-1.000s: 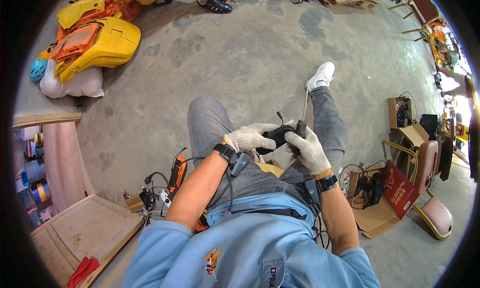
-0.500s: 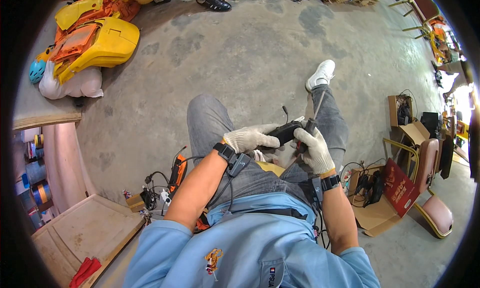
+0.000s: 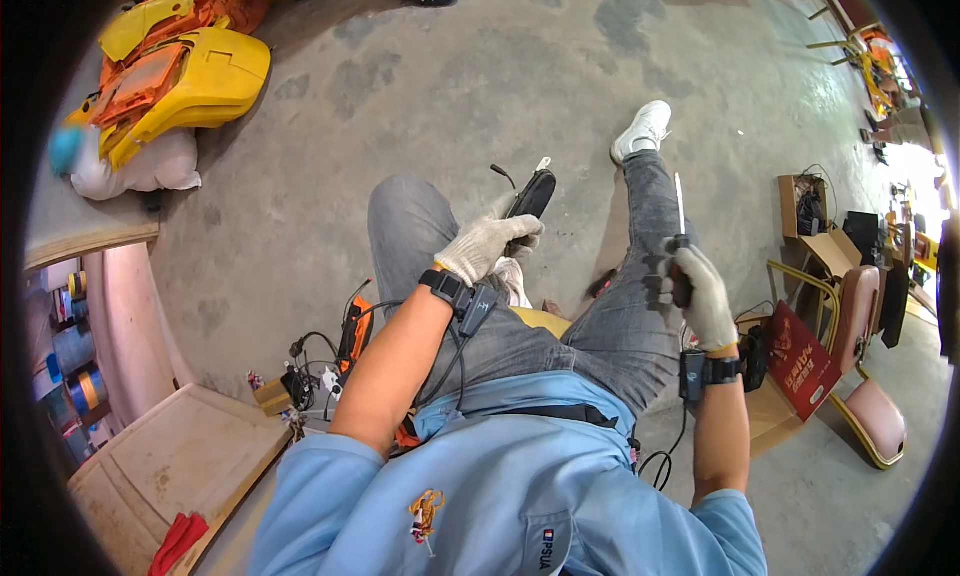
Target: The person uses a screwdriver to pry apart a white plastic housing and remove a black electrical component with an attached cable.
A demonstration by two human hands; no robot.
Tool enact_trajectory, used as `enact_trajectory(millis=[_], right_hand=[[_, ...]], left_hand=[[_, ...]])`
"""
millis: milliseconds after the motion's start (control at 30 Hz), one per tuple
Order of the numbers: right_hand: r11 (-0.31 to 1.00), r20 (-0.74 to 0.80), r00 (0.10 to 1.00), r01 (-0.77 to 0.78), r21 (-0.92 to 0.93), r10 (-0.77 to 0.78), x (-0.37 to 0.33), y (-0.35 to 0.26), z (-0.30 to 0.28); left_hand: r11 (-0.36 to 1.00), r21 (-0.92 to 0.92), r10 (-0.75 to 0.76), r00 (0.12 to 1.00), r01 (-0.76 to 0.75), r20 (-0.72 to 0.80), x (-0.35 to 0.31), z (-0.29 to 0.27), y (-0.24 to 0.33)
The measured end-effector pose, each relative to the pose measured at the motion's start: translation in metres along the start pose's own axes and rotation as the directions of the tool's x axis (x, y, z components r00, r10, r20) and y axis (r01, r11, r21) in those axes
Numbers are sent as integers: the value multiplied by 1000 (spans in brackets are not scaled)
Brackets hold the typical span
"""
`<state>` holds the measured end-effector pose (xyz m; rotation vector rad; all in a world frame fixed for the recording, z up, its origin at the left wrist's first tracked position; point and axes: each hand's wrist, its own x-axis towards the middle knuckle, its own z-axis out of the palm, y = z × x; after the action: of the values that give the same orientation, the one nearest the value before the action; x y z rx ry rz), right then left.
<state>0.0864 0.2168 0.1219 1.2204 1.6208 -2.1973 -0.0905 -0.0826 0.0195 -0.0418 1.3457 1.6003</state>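
Observation:
My left hand (image 3: pixel 488 246), in a white knit glove, grips a black elongated plastic part (image 3: pixel 534 196) above the gap between my legs. A short black cable (image 3: pixel 503 175) sticks out beside it, and a light metal tab shows at its far end. In my gloved right hand (image 3: pixel 706 301) is a screwdriver (image 3: pixel 682 211), held by its dark handle over my right thigh. Its long shaft points away from me and stands well apart from the black part. Both hands are closed round what they hold.
Yellow and orange plastic shells (image 3: pixel 210 81) lie on a white sack (image 3: pixel 150 166) at far left. A wooden board (image 3: pixel 170 456) stands near left, by an orange tool (image 3: pixel 355 331) with cables. Right of me are a cardboard box (image 3: pixel 775 416) and chairs (image 3: pixel 855 316).
My hands have moved apart. The right hand has drawn the screwdriver away to the right, off the black part. The left hand has raised and tilted the part, its far end pointing away from me.

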Motion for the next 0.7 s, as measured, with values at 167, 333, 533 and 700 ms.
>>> enact_trajectory(millis=[167, 333, 533, 700], right_hand=[[870, -78, 988, 77, -487, -130, -19, -41, -51], [744, -56, 941, 226, -629, -333, 2, -94, -49], [972, -31, 972, 231, -38, -233, 81, -106, 13], [977, 23, 1000, -13, 212, 8, 173, 3, 51]], left_hand=[[994, -105, -12, 1000, 11, -6, -1, 6, 1], [981, -195, -21, 999, 15, -29, 7, 2, -6], [996, -87, 8, 994, -18, -109, 3, -1, -9], [987, -160, 0, 984, -29, -177, 6, -6, -16]])
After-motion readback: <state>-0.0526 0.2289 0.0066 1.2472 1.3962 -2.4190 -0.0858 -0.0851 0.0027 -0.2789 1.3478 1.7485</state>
